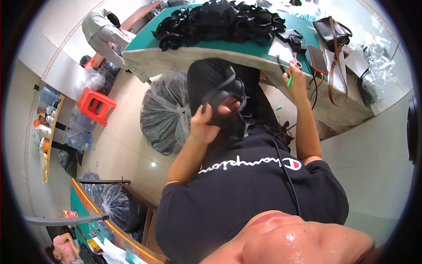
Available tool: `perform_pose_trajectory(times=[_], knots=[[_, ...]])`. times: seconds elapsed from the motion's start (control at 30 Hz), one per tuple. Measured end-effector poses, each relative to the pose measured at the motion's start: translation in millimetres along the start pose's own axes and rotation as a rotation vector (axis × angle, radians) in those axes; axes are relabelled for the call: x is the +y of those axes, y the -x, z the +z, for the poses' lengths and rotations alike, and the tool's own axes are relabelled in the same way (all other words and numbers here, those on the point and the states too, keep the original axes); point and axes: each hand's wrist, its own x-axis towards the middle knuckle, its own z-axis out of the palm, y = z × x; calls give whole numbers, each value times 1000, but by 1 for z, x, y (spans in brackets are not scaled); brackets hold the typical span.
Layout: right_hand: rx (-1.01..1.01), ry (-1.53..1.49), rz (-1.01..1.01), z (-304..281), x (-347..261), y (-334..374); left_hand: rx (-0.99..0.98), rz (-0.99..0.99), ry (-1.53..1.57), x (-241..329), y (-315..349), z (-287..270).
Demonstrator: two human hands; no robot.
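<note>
My left hand (204,125) is closed on a black looped fabric piece (226,92) over my lap. That piece is smeared by motion, so its exact shape does not show. At the table's front edge on the right, my right hand (297,81) grips a slim bright green stick-like thing (289,79); its ends are partly hidden. Just beyond those fingers lie scissors with pink handles (296,63), close to a white paper sheet (281,49). A big heap of similar black pieces (215,24) covers the middle of the green-topped table (143,40).
A phone (317,59) with an orange cable and a black handbag (332,33) with a brown strap lie on the table's right. Left of my legs stands a large plastic-wrapped bundle (165,114). Farther left are a red stool (96,105) and a bending person (103,33).
</note>
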Motion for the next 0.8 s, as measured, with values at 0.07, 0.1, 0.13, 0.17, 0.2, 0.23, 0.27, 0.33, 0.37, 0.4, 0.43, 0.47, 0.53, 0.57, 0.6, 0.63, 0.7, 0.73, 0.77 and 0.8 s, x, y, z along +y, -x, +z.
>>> perform_pose_trajectory(times=[0.07, 0.1, 0.13, 0.17, 0.2, 0.23, 0.27, 0.33, 0.37, 0.4, 0.43, 0.47, 0.53, 0.57, 0.6, 0.63, 0.7, 0.73, 0.77, 0.8], knots=[[-277, 196, 88, -10, 24, 4, 83, -34, 250, 6, -1, 0], [-384, 301, 100, -17, 24, 5, 66, -23, 357, 8, -7, -3], [-312, 347, 56, -19, 21, 7, 105, -27, 341, 10, -7, -2], [-302, 199, 61, -23, 6, 4, 117, -34, 348, 10, -7, -4], [-284, 49, 65, -25, -12, -3, 106, -37, 392, 10, -9, -6], [-350, -246, 68, -26, -34, -4, 97, -37, 436, 10, -9, -8], [-371, -369, 48, -27, -60, -4, 104, -37, 440, 9, -8, -9], [-354, -771, 7, -4, -90, 0, 90, -45, 491, 6, -9, -7], [-309, -1042, -14, 16, -93, 4, 64, -50, 546, 4, -11, -7], [-431, -1143, 107, 27, -98, 6, 70, -54, 546, 4, -10, -7], [-554, -1241, 229, 35, -104, 8, 67, -52, 530, 5, -9, -7], [-692, -1424, 538, 37, -113, 9, 60, -47, 515, 7, -11, -5], [-689, -1517, 531, 39, -118, 1, 86, -64, 402, 17, -15, -1], [-684, -1605, 528, 38, -119, -3, 112, -83, 295, 20, -16, 0], [-562, -1600, 449, 37, -118, -11, 83, -138, 195, 27, -16, -4], [-549, -1534, 341, 38, -103, -27, 51, -193, 96, 34, -18, -11], [-452, -1585, 217, 17, -121, -55, -25, -227, 186, 51, -23, -16], [-501, -1545, 215, -11, -149, -72, -117, -249, 90, 61, -26, -19], [-532, -1492, 212, -30, -165, -83, -224, -280, 1, 71, -35, -22], [-277, -1244, -36, -14, -166, -98, -169, -273, -173, 85, -46, -21]])
